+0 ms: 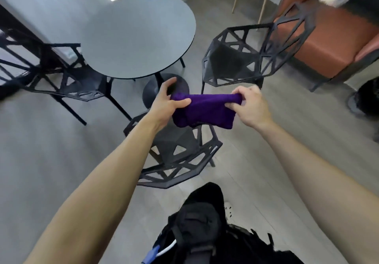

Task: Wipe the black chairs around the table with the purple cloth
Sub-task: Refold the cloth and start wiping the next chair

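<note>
purple cloth [203,109] held between both hands over a black chair

the cloth is soft and fuzzy, deep violet, bunched into a thick folded band. the left hand [164,103] grips its left end, thumb curled over the top and fingers tucked behind. the right hand [251,107] pinches the right end, fingers curled round the bunched edge. the cloth hangs in the air above the nearest chair [178,161], whose seat and back are a matte black lattice of angular bars and triangular cutouts. a second chair [235,62] of the same faceted frame stands to the right of the round table [139,36], and a third chair [67,79] to its left. the tabletop is smooth, flat grey with a thin dark edge, on a black pedestal with a domed base. an orange padded bench [328,48] sits beyond the second chair. the floor [41,140] is pale grey wood-look planks.
</note>
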Demonstrator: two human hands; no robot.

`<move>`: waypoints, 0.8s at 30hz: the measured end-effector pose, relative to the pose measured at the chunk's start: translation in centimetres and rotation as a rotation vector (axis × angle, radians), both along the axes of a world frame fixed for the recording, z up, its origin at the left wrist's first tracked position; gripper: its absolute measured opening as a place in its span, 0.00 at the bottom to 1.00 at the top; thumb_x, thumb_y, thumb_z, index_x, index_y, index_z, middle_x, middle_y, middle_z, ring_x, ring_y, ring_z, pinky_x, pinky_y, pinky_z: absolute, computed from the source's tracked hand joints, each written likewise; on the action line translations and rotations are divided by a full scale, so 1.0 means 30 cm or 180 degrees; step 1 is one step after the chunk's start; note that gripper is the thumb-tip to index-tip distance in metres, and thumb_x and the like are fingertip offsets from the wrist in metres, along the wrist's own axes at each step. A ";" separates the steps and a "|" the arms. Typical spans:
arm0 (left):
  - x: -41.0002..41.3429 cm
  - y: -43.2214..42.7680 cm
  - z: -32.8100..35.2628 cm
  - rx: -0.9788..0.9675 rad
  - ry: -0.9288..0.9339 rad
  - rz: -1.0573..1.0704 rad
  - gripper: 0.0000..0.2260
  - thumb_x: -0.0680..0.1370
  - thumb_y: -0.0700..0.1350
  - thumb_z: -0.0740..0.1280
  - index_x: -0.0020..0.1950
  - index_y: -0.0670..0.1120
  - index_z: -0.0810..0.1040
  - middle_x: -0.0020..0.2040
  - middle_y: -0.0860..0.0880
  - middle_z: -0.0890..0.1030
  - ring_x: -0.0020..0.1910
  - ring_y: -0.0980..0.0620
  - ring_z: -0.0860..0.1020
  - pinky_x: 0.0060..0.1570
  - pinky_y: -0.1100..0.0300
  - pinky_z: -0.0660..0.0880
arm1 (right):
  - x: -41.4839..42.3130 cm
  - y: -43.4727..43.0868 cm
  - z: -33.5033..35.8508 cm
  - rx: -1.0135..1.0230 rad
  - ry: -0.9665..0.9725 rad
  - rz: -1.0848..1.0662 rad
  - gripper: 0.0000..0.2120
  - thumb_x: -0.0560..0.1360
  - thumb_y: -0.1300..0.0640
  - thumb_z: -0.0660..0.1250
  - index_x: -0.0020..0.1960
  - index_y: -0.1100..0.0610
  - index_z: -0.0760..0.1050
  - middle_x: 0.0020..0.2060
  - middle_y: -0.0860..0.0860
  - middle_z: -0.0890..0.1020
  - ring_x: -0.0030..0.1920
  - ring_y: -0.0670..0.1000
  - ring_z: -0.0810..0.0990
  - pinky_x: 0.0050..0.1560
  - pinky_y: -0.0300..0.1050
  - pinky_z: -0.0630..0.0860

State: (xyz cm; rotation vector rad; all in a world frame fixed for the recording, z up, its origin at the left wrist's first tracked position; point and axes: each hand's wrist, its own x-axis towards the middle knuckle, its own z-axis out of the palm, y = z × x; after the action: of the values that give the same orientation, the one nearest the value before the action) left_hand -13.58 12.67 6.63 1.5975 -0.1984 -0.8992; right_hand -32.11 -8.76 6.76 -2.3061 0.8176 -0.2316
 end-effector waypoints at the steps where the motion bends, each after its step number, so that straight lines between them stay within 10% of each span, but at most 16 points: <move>1: -0.007 0.009 0.008 -0.0021 -0.0090 0.0041 0.31 0.74 0.35 0.81 0.70 0.60 0.79 0.64 0.38 0.83 0.59 0.39 0.85 0.56 0.47 0.85 | 0.024 -0.016 0.001 -0.0163 0.0093 0.0166 0.10 0.78 0.48 0.75 0.58 0.46 0.82 0.51 0.50 0.76 0.51 0.52 0.76 0.52 0.46 0.71; 12: 0.118 -0.055 0.052 0.0391 -0.1006 0.0610 0.18 0.79 0.36 0.75 0.65 0.54 0.85 0.59 0.51 0.85 0.57 0.50 0.85 0.58 0.48 0.85 | 0.356 -0.212 0.077 -0.0828 0.0137 0.1345 0.13 0.79 0.44 0.70 0.62 0.44 0.83 0.46 0.46 0.87 0.47 0.51 0.85 0.52 0.55 0.85; 17: 0.194 -0.119 0.059 0.0473 -0.1011 0.0970 0.19 0.78 0.34 0.75 0.63 0.54 0.86 0.61 0.51 0.86 0.58 0.50 0.86 0.58 0.47 0.85 | 0.506 -0.290 0.144 0.1242 -0.0035 0.1176 0.17 0.73 0.42 0.78 0.60 0.43 0.86 0.50 0.43 0.88 0.48 0.43 0.86 0.52 0.45 0.84; 24: 0.202 -0.063 0.087 0.0360 -0.0410 0.1616 0.13 0.84 0.43 0.71 0.68 0.51 0.82 0.60 0.48 0.86 0.55 0.50 0.87 0.51 0.55 0.84 | 0.713 -0.276 0.195 0.1620 -0.0793 0.1308 0.13 0.82 0.58 0.70 0.60 0.43 0.86 0.54 0.37 0.85 0.57 0.36 0.82 0.60 0.35 0.78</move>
State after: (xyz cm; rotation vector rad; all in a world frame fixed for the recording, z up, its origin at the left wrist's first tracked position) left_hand -7.51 10.77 9.24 1.7033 0.1683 -0.4204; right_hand -10.74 -17.05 12.60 -1.8589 0.2273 -0.1063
